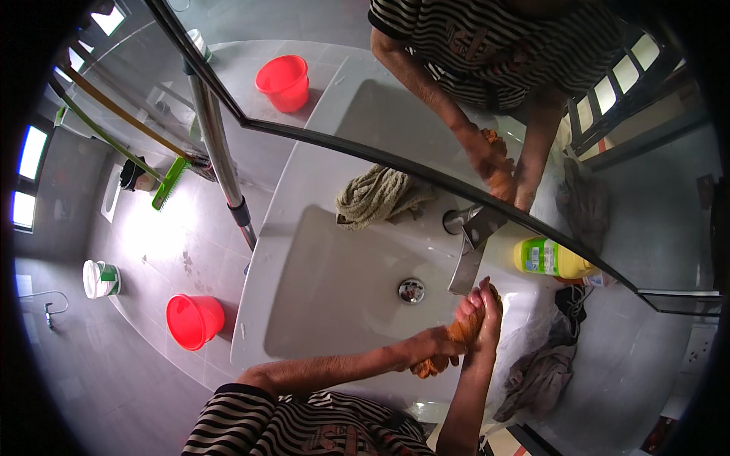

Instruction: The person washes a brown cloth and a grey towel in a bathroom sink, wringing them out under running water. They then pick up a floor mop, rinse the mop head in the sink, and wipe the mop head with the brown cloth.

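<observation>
Above the near right edge of a white washbasin (319, 296), both my hands grip a bunched orange cloth (469, 326). My left hand (434, 345) is closed round its lower part, with a crumpled end hanging out below. My right hand (485, 313) clasps the upper part, close to the spout of a metal faucet (469, 265). The round metal drain (411, 290) shows in the basin. A twisted beige-green towel (373, 196) lies on the basin's back ledge, against the mirror.
A yellow bottle (553, 257) lies right of the faucet, with crumpled grey cloth (539, 379) and clear plastic nearer me. A black-framed mirror (365, 153) rises behind the basin. On the floor at left are a red bucket (195, 322), a white tub (101, 279) and a green broom (170, 183).
</observation>
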A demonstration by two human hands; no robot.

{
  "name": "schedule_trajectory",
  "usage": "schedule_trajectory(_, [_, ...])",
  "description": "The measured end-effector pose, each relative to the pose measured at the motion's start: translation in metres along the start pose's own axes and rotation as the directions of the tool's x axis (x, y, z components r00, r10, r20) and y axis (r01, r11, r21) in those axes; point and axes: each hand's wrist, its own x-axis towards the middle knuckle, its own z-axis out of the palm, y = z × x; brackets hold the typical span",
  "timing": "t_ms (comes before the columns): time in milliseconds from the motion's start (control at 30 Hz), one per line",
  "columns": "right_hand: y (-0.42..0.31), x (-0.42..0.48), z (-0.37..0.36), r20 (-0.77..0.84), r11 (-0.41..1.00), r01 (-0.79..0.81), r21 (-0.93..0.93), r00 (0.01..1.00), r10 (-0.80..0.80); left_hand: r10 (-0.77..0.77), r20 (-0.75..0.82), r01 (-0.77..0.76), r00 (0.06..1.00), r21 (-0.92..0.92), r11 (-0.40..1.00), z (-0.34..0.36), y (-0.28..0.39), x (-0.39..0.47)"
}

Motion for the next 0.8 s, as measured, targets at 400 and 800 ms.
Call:
schedule_trajectory(400, [0.060, 0.076, -0.039, 0.038, 0.726, 0.314, -0.612, 0.928, -0.370, 0.029, -0.187, -0.074, 0.982, -0.237, 0.969, -0.032, -0.011, 0.021])
schedule_trajectory(800, [0.089, 0.040, -0.022, -0.099, 0.662, -0.032, -0.749, 0.993, -0.064, 0.155, -0.586, -0.345, 0.795, -0.227, 0.911, -0.050, -0.005, -0.093])
